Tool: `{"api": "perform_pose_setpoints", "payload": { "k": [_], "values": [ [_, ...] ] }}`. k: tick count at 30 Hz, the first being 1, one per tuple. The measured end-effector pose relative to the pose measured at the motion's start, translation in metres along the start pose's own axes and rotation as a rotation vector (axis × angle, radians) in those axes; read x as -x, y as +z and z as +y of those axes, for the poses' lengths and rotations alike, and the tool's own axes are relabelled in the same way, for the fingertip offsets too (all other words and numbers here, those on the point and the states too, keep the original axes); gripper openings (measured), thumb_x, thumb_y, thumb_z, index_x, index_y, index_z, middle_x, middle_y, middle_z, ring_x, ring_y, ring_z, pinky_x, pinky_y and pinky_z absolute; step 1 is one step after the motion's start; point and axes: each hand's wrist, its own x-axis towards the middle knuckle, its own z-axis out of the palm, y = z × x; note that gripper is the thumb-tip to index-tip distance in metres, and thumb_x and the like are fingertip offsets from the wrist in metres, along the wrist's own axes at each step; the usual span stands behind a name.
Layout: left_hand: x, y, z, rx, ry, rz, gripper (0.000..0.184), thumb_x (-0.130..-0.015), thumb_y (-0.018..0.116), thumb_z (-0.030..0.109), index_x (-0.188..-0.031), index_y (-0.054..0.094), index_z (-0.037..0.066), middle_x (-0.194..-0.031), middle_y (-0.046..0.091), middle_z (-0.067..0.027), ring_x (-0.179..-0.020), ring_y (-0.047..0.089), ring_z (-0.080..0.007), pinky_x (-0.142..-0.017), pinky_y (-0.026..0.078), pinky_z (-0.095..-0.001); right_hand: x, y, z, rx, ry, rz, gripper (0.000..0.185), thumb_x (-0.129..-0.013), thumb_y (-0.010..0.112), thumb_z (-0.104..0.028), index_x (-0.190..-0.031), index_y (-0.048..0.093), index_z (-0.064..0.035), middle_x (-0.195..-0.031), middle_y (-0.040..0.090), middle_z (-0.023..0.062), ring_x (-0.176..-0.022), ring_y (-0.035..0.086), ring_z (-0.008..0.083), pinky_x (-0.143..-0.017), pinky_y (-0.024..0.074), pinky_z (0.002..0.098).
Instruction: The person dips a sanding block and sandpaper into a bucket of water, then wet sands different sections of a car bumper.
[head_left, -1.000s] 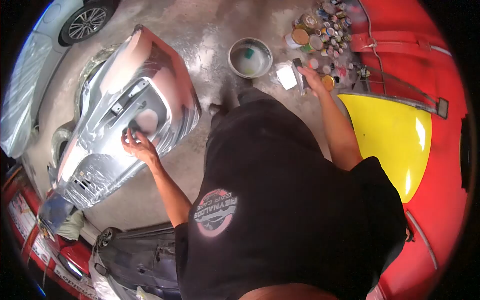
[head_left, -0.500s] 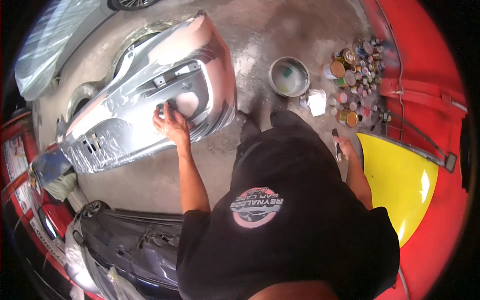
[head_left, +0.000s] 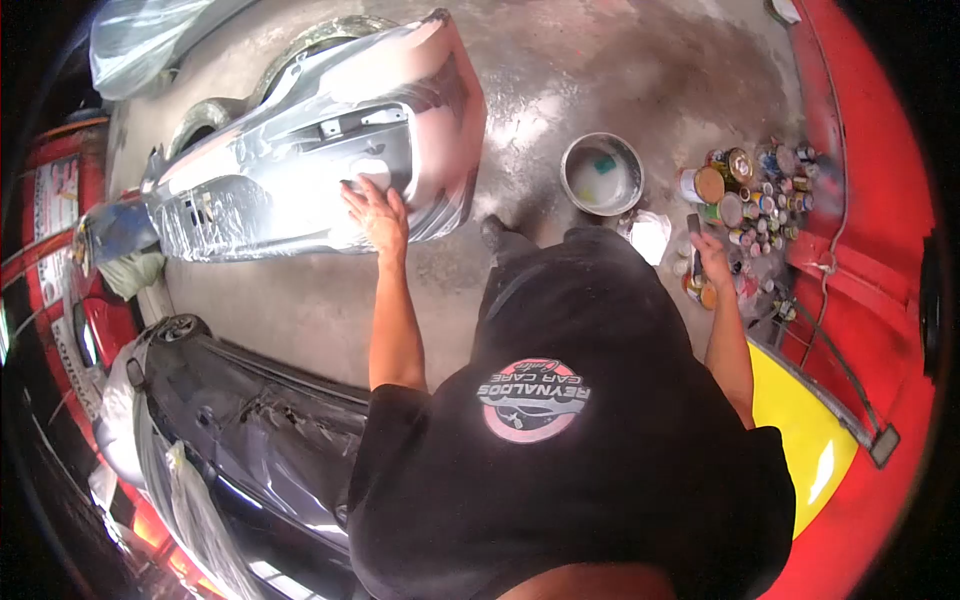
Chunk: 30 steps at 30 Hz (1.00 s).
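Observation:
A car bumper (head_left: 452, 120), grey with pinkish-white patches and plastic film along its lower edge, lies at upper left. My left hand (head_left: 380, 218) rests on its near part with the fingers spread, below a smooth pale round patch. My right hand (head_left: 714, 260) is closed around a narrow dark flat tool (head_left: 694, 225), whose exact kind I cannot make out. That hand is held out in front of the paint cans (head_left: 706, 184), apart from the bumper.
A round bucket (head_left: 568, 175) with cloudy liquid and something green stands ahead of my feet, near a white sheet (head_left: 650, 237). A yellow panel (head_left: 790, 420) leans at right by the red wall (head_left: 860, 260). Behind my left side is a dark car (head_left: 270, 440). Tyres (head_left: 205, 120) support the bumper.
My view has shifted, so the bumper appears higher up. My left hand has slid toward the bumper's near edge, its fingers straighter. My right hand has reached forward with the dark tool.

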Motion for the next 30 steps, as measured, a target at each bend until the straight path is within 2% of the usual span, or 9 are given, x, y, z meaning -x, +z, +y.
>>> {"api": "perform_pose_setpoints", "payload": {
  "k": [4,8,10,14,17,21,25,27,30],
  "values": [
    [0.019,0.011,0.051,-0.121,0.103,-0.119,0.071,-0.098,0.065,0.036,-0.158,0.040,0.006,-0.166,0.027,-0.0298,-0.154,0.027,-0.0482,-0.120,0.030,-0.0647,-0.024,-0.027,0.054,-0.136,0.003,0.020,0.056,-0.099,0.068,-0.041,-0.132,0.068,0.0046,-0.117,0.073,0.0078,-0.109,0.064,0.0167,-0.101,0.0465,0.0326],
    [0.005,0.012,0.110,0.053,0.146,-0.090,0.077,-0.098,0.065,0.034,-0.158,0.034,-0.003,-0.165,0.029,-0.0310,-0.152,0.028,-0.0504,-0.122,0.026,-0.0622,-0.018,-0.049,0.098,-0.086,0.089,0.010,0.054,-0.099,0.068,-0.041,-0.131,0.069,0.0029,-0.118,0.072,0.0082,-0.110,0.063,0.0157,-0.100,0.0463,0.0315],
    [-0.024,0.015,0.129,0.185,0.109,-0.034,0.080,-0.098,0.065,0.035,-0.159,0.032,-0.005,-0.164,0.029,-0.0339,-0.151,0.029,-0.0520,-0.123,0.026,-0.0600,-0.029,-0.062,0.135,0.013,0.326,-0.280,0.070,-0.098,0.069,-0.048,-0.144,0.059,0.0036,-0.142,0.065,0.0149,-0.130,0.059,0.0220,-0.112,0.0429,0.0347],
    [-0.074,0.039,0.152,0.388,0.068,0.039,0.081,-0.096,0.065,0.031,-0.158,0.030,-0.009,-0.163,0.028,-0.0358,-0.150,0.030,-0.0521,-0.124,0.026,-0.0575,-0.006,-0.072,0.115,0.156,0.310,-0.327,0.068,-0.097,0.070,-0.048,-0.144,0.061,-0.0005,-0.140,0.066,0.0120,-0.127,0.061,0.0207,-0.110,0.0443,0.0350],
    [-0.054,0.041,0.162,0.381,0.043,0.078,0.082,-0.095,0.065,0.027,-0.157,0.028,-0.011,-0.162,0.029,-0.0353,-0.151,0.030,-0.0506,-0.124,0.025,-0.0562,0.016,-0.066,0.083,0.116,0.244,-0.002,0.070,-0.097,0.070,-0.049,-0.140,0.062,0.0051,-0.129,0.070,0.0136,-0.119,0.062,0.0207,-0.104,0.0445,0.0339],
    [-0.015,0.044,0.135,0.317,0.096,0.036,0.084,-0.094,0.065,0.024,-0.159,0.025,-0.011,-0.162,0.030,-0.0340,-0.151,0.031,-0.0473,-0.125,0.025,-0.0544,0.021,-0.055,0.081,0.013,0.233,0.067,0.078,-0.095,0.071,-0.054,-0.143,0.059,0.0066,-0.138,0.067,0.0181,-0.132,0.058,0.0248,-0.113,0.0404,0.0345],
    [0.031,0.024,0.091,0.282,0.132,-0.097,0.082,-0.095,0.064,0.022,-0.161,0.024,-0.007,-0.165,0.031,-0.0271,-0.152,0.033,-0.0410,-0.123,0.028,-0.0551,0.015,-0.044,0.040,-0.023,0.104,-0.016,0.068,-0.098,0.067,-0.049,-0.146,0.060,-0.0012,-0.141,0.066,0.0157,-0.135,0.057,0.0256,-0.114,0.0395,0.0349],
    [0.047,0.013,0.066,0.224,0.125,-0.131,0.075,-0.095,0.063,0.022,-0.159,0.033,-0.003,-0.164,0.036,-0.0237,-0.151,0.037,-0.0372,-0.122,0.030,-0.0550,0.005,-0.034,-0.001,0.308,-0.096,0.068,0.058,-0.100,0.065,-0.045,-0.139,0.066,-0.0021,-0.127,0.073,0.0149,-0.120,0.063,0.0236,-0.105,0.0450,0.0347],
    [0.060,-0.001,0.030,0.142,0.194,-0.111,0.051,-0.095,0.066,0.020,-0.142,0.058,0.001,-0.148,0.056,-0.0227,-0.139,0.051,-0.0383,-0.116,0.038,-0.0514,-0.023,-0.001,-0.072,0.017,-0.130,0.026,0.049,-0.101,0.063,-0.041,-0.124,0.071,0.0014,-0.100,0.071,0.0116,-0.093,0.061,0.0222,-0.090,0.0483,0.0358]
  ]
}}
